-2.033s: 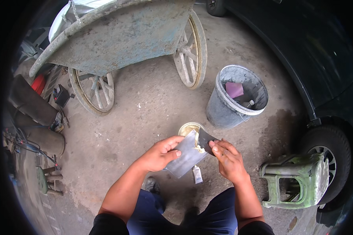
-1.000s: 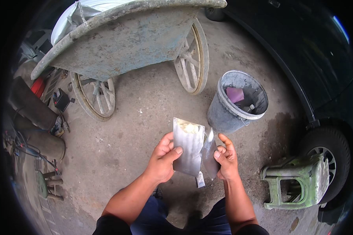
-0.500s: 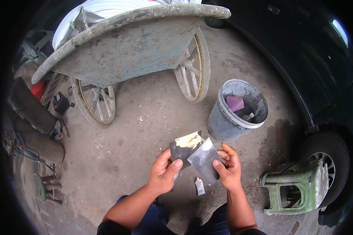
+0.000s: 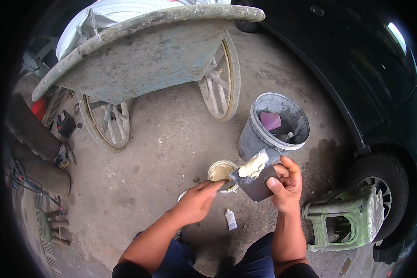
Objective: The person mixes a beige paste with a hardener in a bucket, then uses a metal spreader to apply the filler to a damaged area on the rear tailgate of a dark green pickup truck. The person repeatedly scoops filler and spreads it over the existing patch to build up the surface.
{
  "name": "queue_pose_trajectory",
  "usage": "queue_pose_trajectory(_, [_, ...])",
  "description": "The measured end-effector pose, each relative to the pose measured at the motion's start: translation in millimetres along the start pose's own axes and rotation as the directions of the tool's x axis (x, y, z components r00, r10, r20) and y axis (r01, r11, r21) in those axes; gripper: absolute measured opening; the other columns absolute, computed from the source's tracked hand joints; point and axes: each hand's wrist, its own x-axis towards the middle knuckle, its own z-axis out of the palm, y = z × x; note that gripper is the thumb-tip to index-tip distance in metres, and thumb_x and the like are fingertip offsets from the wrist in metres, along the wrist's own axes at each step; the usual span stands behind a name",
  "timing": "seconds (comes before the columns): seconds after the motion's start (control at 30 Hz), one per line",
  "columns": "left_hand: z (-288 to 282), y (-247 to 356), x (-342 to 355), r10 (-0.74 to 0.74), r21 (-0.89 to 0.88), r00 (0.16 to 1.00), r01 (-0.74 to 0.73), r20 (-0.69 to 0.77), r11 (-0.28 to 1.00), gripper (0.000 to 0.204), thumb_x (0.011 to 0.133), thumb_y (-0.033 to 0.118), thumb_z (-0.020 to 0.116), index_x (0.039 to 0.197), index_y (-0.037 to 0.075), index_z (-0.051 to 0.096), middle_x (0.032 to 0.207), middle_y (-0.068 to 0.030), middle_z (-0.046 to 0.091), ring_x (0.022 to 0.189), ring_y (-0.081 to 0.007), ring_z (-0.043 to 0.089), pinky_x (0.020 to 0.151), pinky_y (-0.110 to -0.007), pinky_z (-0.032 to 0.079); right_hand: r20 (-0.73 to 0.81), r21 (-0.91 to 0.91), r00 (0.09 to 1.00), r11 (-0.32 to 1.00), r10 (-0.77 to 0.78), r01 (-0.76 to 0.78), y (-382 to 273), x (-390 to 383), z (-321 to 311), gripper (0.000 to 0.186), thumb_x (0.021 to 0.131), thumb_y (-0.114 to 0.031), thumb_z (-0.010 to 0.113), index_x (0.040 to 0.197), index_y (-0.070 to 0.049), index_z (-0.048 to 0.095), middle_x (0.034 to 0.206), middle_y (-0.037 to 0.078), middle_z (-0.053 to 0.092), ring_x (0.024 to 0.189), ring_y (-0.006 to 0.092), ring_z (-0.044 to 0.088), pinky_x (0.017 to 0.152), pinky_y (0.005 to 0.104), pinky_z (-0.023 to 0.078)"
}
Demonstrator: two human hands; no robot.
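In my right hand (image 4: pixel 287 187) is a flat, dark putty spreader (image 4: pixel 257 185), pinched at its right edge by thumb and fingers. A thick smear of cream-coloured putty (image 4: pixel 254 167) covers its upper part. My left hand (image 4: pixel 197 201) is closed with its fingers pointing right; a thin dark edge at the fingertips looks like a second spreader (image 4: pixel 226 182) seen nearly edge-on, mostly hidden. Behind those fingertips an open round can (image 4: pixel 221 167) with cream-coloured contents stands on the floor. A small white tube (image 4: pixel 230 219) lies below, between my hands.
A grey bucket (image 4: pixel 248 143) holding a purple sheet (image 4: pixel 270 121) stands beyond my right hand. Right of it are a green stool (image 4: pixel 319 211), a car wheel (image 4: pixel 398 183) and a dark car (image 4: pixel 356 55). Ahead is a two-wheeled cart (image 4: pixel 143 65); a low stool (image 4: pixel 44 224) stands far left.
The spreaders, side by side before, have come apart. My left hand has turned over, its spreader now edge-on. Putty now shows on the right hand's spreader, and the can has come into view.
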Motion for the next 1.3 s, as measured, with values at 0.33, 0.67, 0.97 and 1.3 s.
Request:
queue_pose_trajectory(0.33, [-18.9,-24.9,-0.3,-0.114,-0.733,0.960,0.269,0.255,0.625,0.039,0.096,0.001,0.051,0.134,-0.003,0.045,0.118,-0.0061,0.061,0.106,-0.0110,0.057,0.093,-0.028,0.044,0.460,-0.527,0.880,0.763,-0.114,0.374,-16.3,-7.7,27.0,0.061,0.072,0.019,0.058,0.127,-0.006,0.057,0.116,0.011,0.067,0.106,0.0318,0.062,0.091,0.0406,0.052])
queue_pose_trajectory(0.67, [-14.2,-14.1,6.3,-0.163,-0.843,0.978,0.194,0.129,0.502,0.043,0.094,0.002,0.051,0.137,-0.002,0.043,0.123,-0.0099,0.060,0.112,-0.0158,0.057,0.098,-0.031,0.043,0.472,-0.768,0.882,0.502,0.025,0.397,4.2,-12.6,-17.6,0.063,0.072,0.018,0.055,0.130,-0.005,0.054,0.119,0.013,0.064,0.107,0.0300,0.063,0.090,0.0394,0.053])
queue_pose_trajectory(0.97, [-7.2,-12.2,15.8,-0.279,-0.936,0.960,0.102,0.005,0.337,0.046,0.092,0.003,0.050,0.138,0.000,0.042,0.124,-0.0109,0.059,0.114,-0.0196,0.057,0.099,-0.036,0.045,0.133,0.597,0.809,0.605,0.573,-0.527,53.9,-79.9,18.4,0.070,0.080,0.007,0.063,0.143,-0.006,0.036,0.116,0.013,0.063,0.105,0.0191,0.062,0.092,0.0333,0.049])
queue_pose_trajectory(1.3, [2.4,-19.7,7.1,-0.293,-0.752,0.931,0.032,-0.216,0.658,0.047,0.095,0.002,0.050,0.141,0.002,0.038,0.126,-0.0101,0.058,0.117,-0.0176,0.054,0.101,-0.034,0.041,-0.014,0.539,0.927,0.784,0.375,-0.309,26.2,-18.4,2.1,0.064,0.084,0.004,0.061,0.142,-0.004,0.036,0.113,0.012,0.065,0.105,0.0211,0.062,0.093,0.0333,0.049])
